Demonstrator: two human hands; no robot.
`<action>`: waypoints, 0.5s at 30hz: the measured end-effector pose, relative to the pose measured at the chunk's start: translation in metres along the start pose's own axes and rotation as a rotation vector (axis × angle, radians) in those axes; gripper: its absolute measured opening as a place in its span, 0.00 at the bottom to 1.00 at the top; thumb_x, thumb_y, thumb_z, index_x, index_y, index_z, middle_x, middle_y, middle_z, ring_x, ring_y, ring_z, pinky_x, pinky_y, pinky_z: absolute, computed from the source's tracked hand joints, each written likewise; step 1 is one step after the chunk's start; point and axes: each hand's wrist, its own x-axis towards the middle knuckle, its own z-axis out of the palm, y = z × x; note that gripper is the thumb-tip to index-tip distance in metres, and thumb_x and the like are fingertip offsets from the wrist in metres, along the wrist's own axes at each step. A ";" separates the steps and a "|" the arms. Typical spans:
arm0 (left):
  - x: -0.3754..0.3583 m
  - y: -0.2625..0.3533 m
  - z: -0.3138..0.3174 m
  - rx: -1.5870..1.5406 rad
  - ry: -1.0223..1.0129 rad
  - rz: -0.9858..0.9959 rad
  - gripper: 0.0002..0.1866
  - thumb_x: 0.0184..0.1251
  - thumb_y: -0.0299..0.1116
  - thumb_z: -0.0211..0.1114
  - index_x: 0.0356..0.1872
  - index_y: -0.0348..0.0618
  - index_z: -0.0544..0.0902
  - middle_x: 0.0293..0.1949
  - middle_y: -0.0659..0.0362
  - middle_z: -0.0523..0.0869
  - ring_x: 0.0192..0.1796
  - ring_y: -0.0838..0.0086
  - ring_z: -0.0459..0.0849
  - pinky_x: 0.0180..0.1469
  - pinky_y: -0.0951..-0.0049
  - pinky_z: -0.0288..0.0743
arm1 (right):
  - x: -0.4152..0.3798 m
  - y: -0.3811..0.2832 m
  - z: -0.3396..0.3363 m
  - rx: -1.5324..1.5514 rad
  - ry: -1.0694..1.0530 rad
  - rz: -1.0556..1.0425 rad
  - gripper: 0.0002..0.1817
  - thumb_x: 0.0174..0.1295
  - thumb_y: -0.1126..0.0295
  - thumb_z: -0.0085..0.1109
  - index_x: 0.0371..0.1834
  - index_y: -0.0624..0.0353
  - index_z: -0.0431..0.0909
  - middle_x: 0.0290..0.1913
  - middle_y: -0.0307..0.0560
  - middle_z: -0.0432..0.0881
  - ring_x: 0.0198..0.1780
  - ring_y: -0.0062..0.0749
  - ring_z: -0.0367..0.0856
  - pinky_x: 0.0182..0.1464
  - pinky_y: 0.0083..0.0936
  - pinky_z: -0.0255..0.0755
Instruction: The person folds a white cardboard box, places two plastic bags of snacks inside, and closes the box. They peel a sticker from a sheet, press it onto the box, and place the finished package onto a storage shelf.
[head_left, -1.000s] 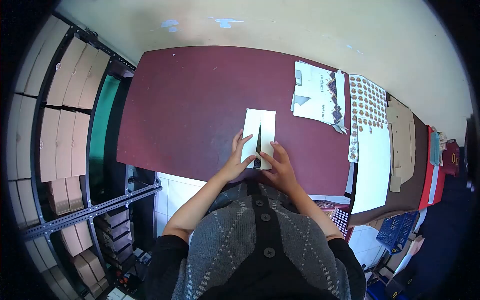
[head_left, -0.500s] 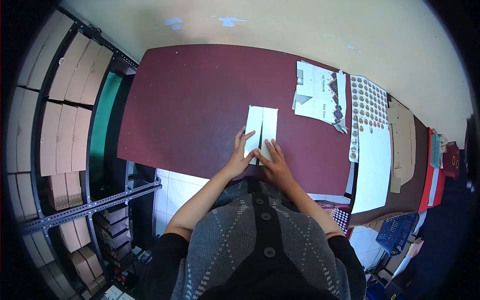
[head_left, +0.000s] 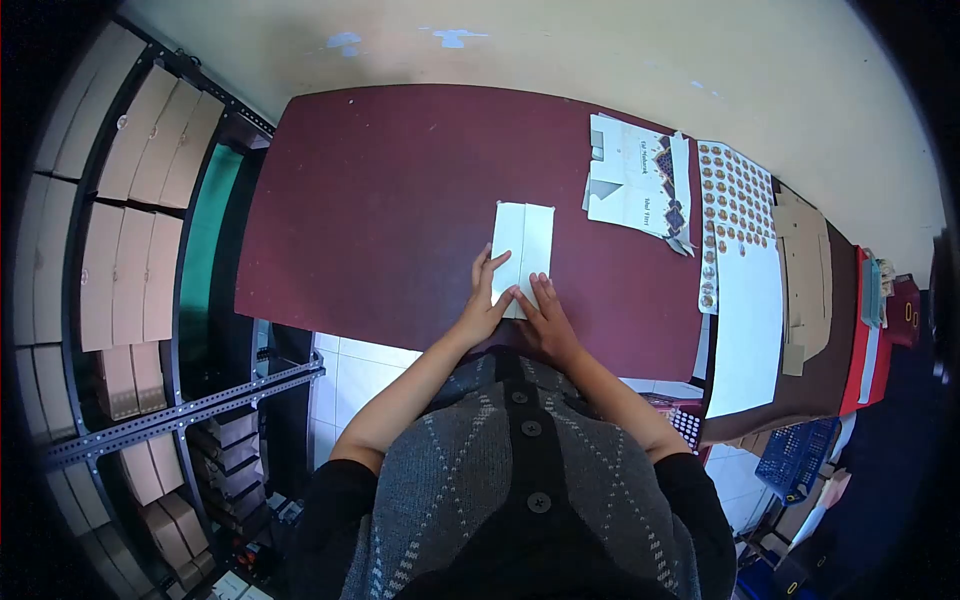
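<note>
A white folded card piece (head_left: 522, 244) lies on the maroon tabletop (head_left: 380, 200) in front of my body, its two long panels meeting at a seam down the middle. My left hand (head_left: 484, 308) rests on its near left side with the fingers spread. On the near right side, my right hand (head_left: 548, 318) lies with fingers stretched out flat on the card. Both thumbs come close together near the seam at the lower end. Neither hand grips the card; they press on it from above.
Printed white card sheets (head_left: 630, 180) are stacked at the back right. Beyond them are a sheet of round stickers (head_left: 735, 200) and brown cardboard (head_left: 808, 280). A blue basket (head_left: 795, 460) stands low at the right. Shelves of boxes (head_left: 130, 250) line the left.
The dark gap between the card's two panels has closed to a thin seam. My hands stay on the card, with the right fingers slightly higher.
</note>
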 end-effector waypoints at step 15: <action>-0.003 0.012 -0.007 0.007 0.034 -0.041 0.32 0.67 0.50 0.59 0.69 0.52 0.62 0.72 0.45 0.48 0.75 0.51 0.47 0.72 0.52 0.45 | 0.026 -0.040 -0.027 0.719 0.250 0.464 0.45 0.59 0.72 0.64 0.75 0.61 0.44 0.76 0.60 0.44 0.77 0.47 0.45 0.74 0.38 0.46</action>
